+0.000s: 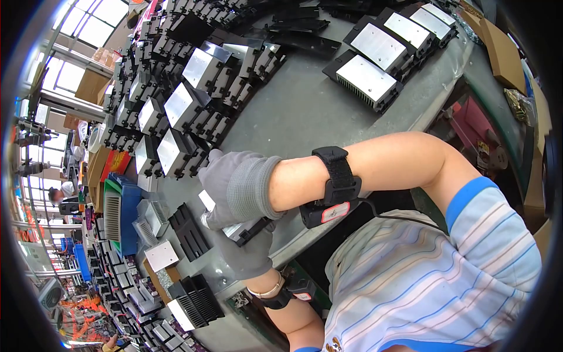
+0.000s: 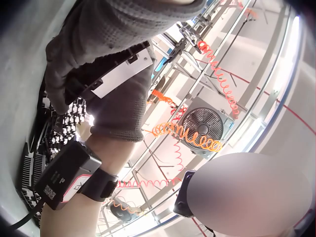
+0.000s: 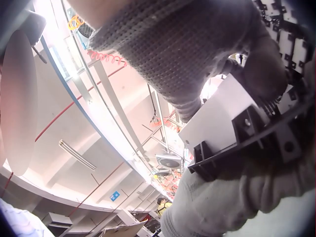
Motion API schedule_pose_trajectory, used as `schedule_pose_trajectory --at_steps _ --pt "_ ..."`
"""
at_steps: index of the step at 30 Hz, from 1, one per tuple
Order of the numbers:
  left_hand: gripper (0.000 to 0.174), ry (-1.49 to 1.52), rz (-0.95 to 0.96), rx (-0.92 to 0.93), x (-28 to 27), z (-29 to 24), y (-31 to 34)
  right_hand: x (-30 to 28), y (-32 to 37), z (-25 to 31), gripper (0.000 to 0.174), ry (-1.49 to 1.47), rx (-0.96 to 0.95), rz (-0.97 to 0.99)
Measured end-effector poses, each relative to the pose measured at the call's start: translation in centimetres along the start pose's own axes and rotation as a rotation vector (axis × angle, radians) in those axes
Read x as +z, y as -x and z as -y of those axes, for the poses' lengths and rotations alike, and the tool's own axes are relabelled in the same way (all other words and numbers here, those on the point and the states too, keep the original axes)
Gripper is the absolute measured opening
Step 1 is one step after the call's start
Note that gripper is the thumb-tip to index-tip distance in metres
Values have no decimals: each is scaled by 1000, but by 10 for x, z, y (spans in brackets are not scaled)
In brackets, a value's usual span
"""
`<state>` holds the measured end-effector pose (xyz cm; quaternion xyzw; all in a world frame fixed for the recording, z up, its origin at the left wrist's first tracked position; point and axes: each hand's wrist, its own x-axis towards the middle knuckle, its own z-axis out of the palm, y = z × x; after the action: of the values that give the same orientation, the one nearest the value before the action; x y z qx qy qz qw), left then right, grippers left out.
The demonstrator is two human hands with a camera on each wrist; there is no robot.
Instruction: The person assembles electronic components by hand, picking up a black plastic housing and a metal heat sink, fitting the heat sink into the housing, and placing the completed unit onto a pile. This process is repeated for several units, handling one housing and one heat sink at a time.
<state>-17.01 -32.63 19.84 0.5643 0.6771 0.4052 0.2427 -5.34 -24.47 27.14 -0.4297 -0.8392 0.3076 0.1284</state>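
Note:
Both hands wear grey knit gloves and meet near the front edge of the bench around one silver heat sink block with a black slotted bracket (image 3: 247,133). My right hand (image 1: 240,182) grips it from above, and my left hand (image 1: 243,255) holds it from underneath. In the left wrist view the block's bright plate (image 2: 123,76) shows between the gloves. The right wrist view has the left glove (image 3: 237,197) lying along the bracket while the right glove (image 3: 197,59) curls over the plate. Much of the block is hidden by the gloves.
Many heat sinks with black brackets (image 1: 179,105) crowd the bench ahead. Several more (image 1: 366,79) stand at the far right. Close to the left hand are a black slotted panel (image 1: 189,232), a finned heat sink (image 1: 196,302) and a blue bin (image 1: 129,214).

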Motion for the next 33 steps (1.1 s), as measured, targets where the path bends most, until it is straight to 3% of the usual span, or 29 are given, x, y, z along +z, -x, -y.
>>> schedule_pose_trajectory --at_steps 6,9,11,12,13,14,15,16,18,19,20,21,23,25,26,28,29,31,32,33 --pt "81 -89 4 -26 -2 -6 3 3 1 0 57 -1 -28 -27" --pt "81 -180 -12 113 -4 9 8 6 4 1 53 39 -47 -26" --pt "85 -105 -218 222 -4 5 18 12 13 -1 49 -103 -73 -93" --pt "95 -82 -222 244 -5 27 21 18 14 0 49 -121 -48 -95" --pt "107 -229 -164 175 -11 8 24 24 15 0 49 -133 -29 -105" --pt "120 -298 -253 428 -7 19 22 28 18 1 50 -106 -42 -102" --pt "124 -103 -233 361 -6 19 23 29 17 2 51 -76 -45 -99" --pt "113 -25 -209 324 -12 30 25 29 8 3 51 -57 -79 -123" --pt "103 51 -181 300 -22 28 14 31 -8 -1 44 -214 -46 39" --pt "88 729 -75 -67 -32 12 5 31 -14 -6 44 -209 -55 25" --pt "74 1385 61 -465 -41 3 -4 30 -18 -13 42 -364 -181 -58" --pt "54 1172 80 -396 -57 14 -12 28 -21 -19 39 -518 -306 -138" --pt "47 1078 -65 -351 -89 19 -36 15 -17 -40 39 -488 -398 -368" --pt "48 834 -388 -169 -116 24 -88 -6 -1 -55 39 -392 -240 -286" --pt "46 725 -291 -174 -135 24 -117 -21 8 -58 39 -389 -229 -290" --pt "45 559 -190 -196 -161 37 -188 -59 19 -68 39 -71 -107 44" --pt "46 502 -183 -214 -163 49 -221 -80 6 -81 41 157 -125 19" --pt "48 142 -209 -249 -150 27 -249 -126 -19 -120 39 273 -18 -85" --pt "47 165 -159 -216 -159 71 -293 -162 -25 -125 39 259 230 10" --pt "46 191 -110 -185 -161 124 -333 -182 -41 -176 41 346 288 -52"
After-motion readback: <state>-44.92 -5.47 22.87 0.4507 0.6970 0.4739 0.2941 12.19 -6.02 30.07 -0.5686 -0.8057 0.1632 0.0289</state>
